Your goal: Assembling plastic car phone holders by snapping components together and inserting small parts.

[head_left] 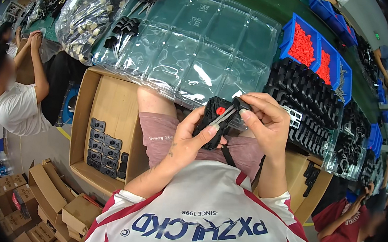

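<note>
In front of my lap, my left hand (192,137) is closed around a black plastic housing (214,109) with a small red part (220,110) set in it. My right hand (267,121) pinches the black end of a slim metal piece (225,117), which lies slantwise across the housing. Its lower end reaches my left thumb. Whether the metal piece is seated in the housing or only rests on it, I cannot tell. Similar black-headed metal pieces (127,28) lie in the clear plastic tray (180,67) on the green table, beyond my hands.
Blue bins (285,41) of small red parts (303,45) stand at the far right, beside rows of black housings (301,92). Plastic bags of parts (88,20) lie far left. A cardboard box (82,123) at my left holds several black pieces (103,147). Other people (19,98) sit on both sides.
</note>
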A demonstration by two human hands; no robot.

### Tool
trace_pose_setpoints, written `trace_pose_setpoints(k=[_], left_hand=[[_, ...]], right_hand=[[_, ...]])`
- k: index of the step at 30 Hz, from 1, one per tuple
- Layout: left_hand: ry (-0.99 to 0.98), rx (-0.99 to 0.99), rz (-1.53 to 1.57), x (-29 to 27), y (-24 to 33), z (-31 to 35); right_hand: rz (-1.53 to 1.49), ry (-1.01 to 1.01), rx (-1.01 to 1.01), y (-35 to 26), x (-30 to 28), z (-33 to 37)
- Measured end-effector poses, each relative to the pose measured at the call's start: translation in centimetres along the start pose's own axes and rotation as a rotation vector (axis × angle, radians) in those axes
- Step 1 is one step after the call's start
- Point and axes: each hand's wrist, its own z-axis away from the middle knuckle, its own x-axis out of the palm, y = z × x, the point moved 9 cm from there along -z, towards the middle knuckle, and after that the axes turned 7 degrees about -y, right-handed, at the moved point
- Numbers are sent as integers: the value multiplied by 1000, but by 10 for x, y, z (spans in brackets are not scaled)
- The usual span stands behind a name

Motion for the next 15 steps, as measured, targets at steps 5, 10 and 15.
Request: trace_pose_setpoints(k=[5,10,15], left_hand=[[18,1,-38,0,2,0],[49,-20,-21,-2,2,1],[90,-19,11,-9,-1,1]], right_hand=[[-63,-5,32,4,2,-1],[-141,-31,55,8,3,0],[-231,-81,75,11,9,-2]])
